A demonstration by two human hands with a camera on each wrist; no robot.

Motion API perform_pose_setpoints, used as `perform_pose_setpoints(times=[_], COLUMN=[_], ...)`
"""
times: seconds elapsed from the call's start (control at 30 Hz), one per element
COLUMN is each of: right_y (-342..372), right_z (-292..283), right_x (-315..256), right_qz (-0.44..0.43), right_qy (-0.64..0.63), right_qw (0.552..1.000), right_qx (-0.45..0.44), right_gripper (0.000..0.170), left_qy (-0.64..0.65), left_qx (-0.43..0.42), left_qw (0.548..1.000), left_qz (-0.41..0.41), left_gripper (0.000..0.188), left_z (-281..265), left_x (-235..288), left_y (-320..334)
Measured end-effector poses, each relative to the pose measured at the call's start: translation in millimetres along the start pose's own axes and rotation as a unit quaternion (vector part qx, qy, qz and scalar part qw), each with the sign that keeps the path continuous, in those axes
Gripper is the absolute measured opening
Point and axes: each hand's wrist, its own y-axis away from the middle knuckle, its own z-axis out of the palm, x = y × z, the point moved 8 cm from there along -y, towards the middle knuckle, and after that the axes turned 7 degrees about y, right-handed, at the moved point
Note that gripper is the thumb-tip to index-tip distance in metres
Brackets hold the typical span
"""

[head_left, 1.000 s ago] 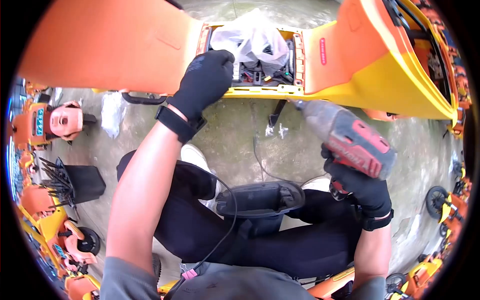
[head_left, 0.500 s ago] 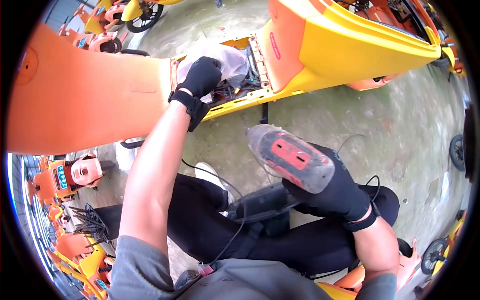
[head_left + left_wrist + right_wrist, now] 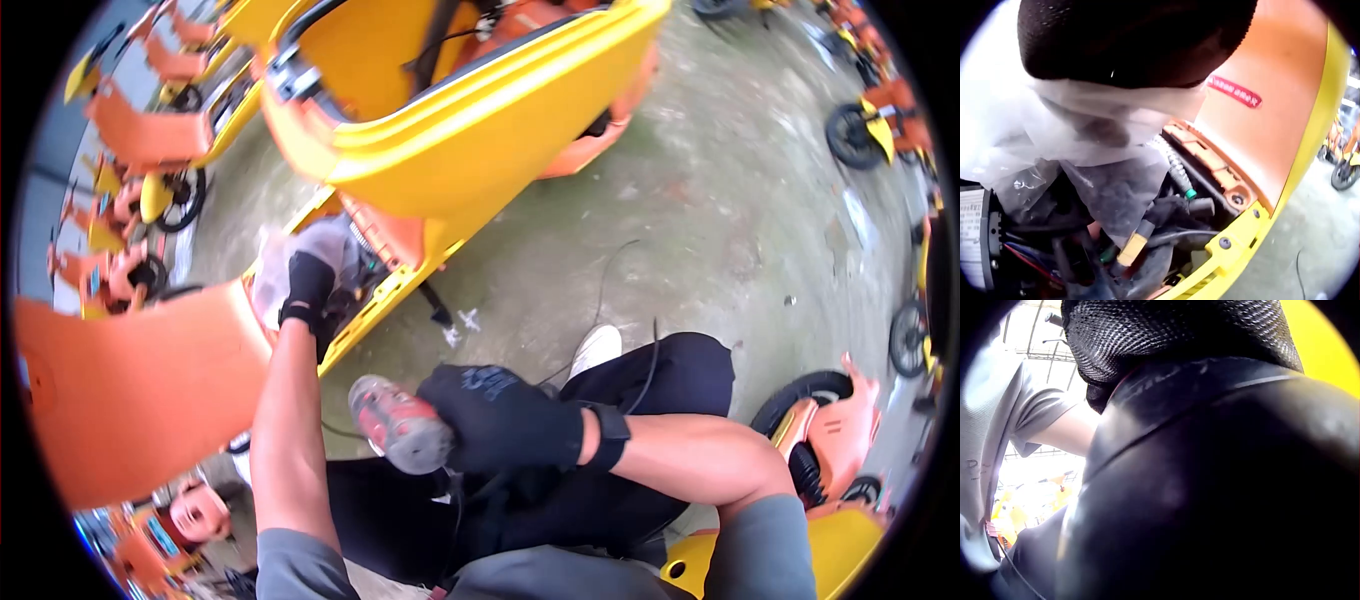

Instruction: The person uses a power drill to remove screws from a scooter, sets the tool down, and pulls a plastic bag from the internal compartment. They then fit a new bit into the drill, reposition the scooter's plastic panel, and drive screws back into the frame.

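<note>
My gloved left hand (image 3: pixel 312 280) grips a translucent plastic bag (image 3: pixel 272 280) inside the open compartment of an orange and yellow scooter body (image 3: pixel 150 390). From the left wrist view, the bag (image 3: pixel 1094 128) bunches up under the dark glove (image 3: pixel 1135 44), whose fingertips are hidden. Around it lie cables, a yellow connector (image 3: pixel 1132 249) and a ribbed sleeve with a green end (image 3: pixel 1190 194). Above my lap, my gloved right hand (image 3: pixel 505 420) holds a worn red and grey power drill (image 3: pixel 400 425) by the handle. In the right wrist view the glove's mesh (image 3: pixel 1179 337) shows above a large dark, blurred surface.
The scooter's yellow front panel (image 3: pixel 430 150) rises beyond the compartment. Parked scooters (image 3: pixel 150 130) line the left side, and an orange one (image 3: pixel 835 430) stands close on the right. Concrete floor (image 3: pixel 740 220) lies ahead. A thin cable (image 3: pixel 603 280) crosses it.
The head view has swung right, so the scooter now appears turned and further left. My right hand has brought the drill leftward and lower, close over the lap. The left hand stays at the bag.
</note>
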Motion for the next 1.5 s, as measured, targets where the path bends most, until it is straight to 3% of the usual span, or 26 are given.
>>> perform_pose_setpoints(times=[0.07, 0.1, 0.13, 0.17, 0.27, 0.3, 0.33, 0.43, 0.47, 0.5, 0.57, 1.0, 1.27, 1.33, 1.4, 1.43, 1.47, 1.5], right_y=[1.0, 1.7, 1.4, 1.4, 3.6, 3.4, 2.7, 3.8, 7.4, 10.4, 11.8, 20.1, 18.2, 18.3, 18.6, 19.5, 19.9, 19.8], right_z=[0.8, 6.2, 2.4, 3.0, -2.5, -2.5, -3.2, -12.2, -18.5, -27.4, -29.1, -52.2, -45.8, -42.0, -38.7, -41.3, -40.6, -41.9], right_x=[2.6, 7.2, 7.2, 7.7, 7.3, 6.7, 6.0, 2.1, 1.4, -0.2, 2.9, 6.0, 7.6, 7.3, 8.9, 6.3, 3.9, 5.2], right_qz=[0.027, 0.036, 0.041, 0.057, 0.07, 0.068, 0.066, 0.056, 0.047, 0.044, 0.046, 0.037, 0.039, 0.028, 0.029, 0.009, -0.005, 0.006], right_qy=[0.0, 0.007, 0.005, 0.003, -0.022, -0.025, -0.028, -0.03, -0.036, -0.024, -0.013, -0.022, -0.027, -0.024, -0.032, -0.031, -0.035, -0.039], right_qw=[1.0, 0.999, 0.999, 0.998, 0.997, 0.997, 0.997, 0.998, 0.998, 0.998, 0.998, 0.993, 0.993, 0.994, 0.995, 0.995, 0.997, 0.997], right_qx=[-0.009, -0.036, -0.023, -0.039, -0.025, -0.027, -0.03, -0.009, 0.006, 0.04, 0.038, 0.108, 0.105, 0.103, 0.088, 0.092, 0.073, 0.066], right_gripper=[0.029, 0.043, 0.043, 0.042, 0.036, 0.034, 0.033, 0.029, 0.029, 0.02, 0.02, 0.02, 0.017, 0.017, 0.023, 0.025, 0.025, 0.028], left_qy=[0.031, -0.098, -0.225, -0.039, -0.079, 0.079, 0.035, 0.064, -0.018, -0.006, -0.001, -0.037, -0.067, -0.212, -0.169, -0.199, -0.087, -0.056], left_qx=[-0.01, -0.004, 0.004, -0.039, -0.094, -0.033, -0.004, 0.023, 0.049, 0.028, 0.004, -0.057, -0.12, -0.091, -0.1, -0.087, -0.101, -0.04], left_qw=[0.998, 0.995, 0.971, 0.998, 0.992, 0.995, 0.997, 0.994, 0.999, 0.999, 0.999, 0.995, 0.984, 0.972, 0.979, 0.976, 0.99, 0.997], left_qz=[-0.045, 0.021, 0.082, 0.038, 0.021, -0.057, -0.065, -0.086, 0.01, -0.023, -0.051, -0.078, -0.115, 0.048, 0.049, 0.013, -0.05, -0.046], left_gripper=[0.015, 0.014, 0.013, 0.015, 0.01, 0.017, 0.018, 0.019, 0.021, 0.021, 0.02, 0.019, 0.018, 0.016, 0.015, 0.015, 0.015, 0.016], left_z=[-15.4, -5.6, 10.0, 18.1, 60.3, 44.2, 46.1, 36.9, 76.1, 74.2, 60.8, 41.8, 25.9, 21.6, -3.4, 9.9, -8.4, -1.4], left_x=[5.6, 12.1, 13.8, 1.0, -27.9, -35.4, -36.1, -33.4, -60.4, -60.8, -48.3, -35.5, -13.6, 6.4, 34.8, 18.7, 26.2, 11.4], left_y=[-2.1, -6.1, -7.1, -5.2, -10.5, -12.0, -14.4, -11.5, -12.2, -10.2, -11.4, -13.0, -6.5, -8.2, -8.8, -10.9, -12.9, -13.1])
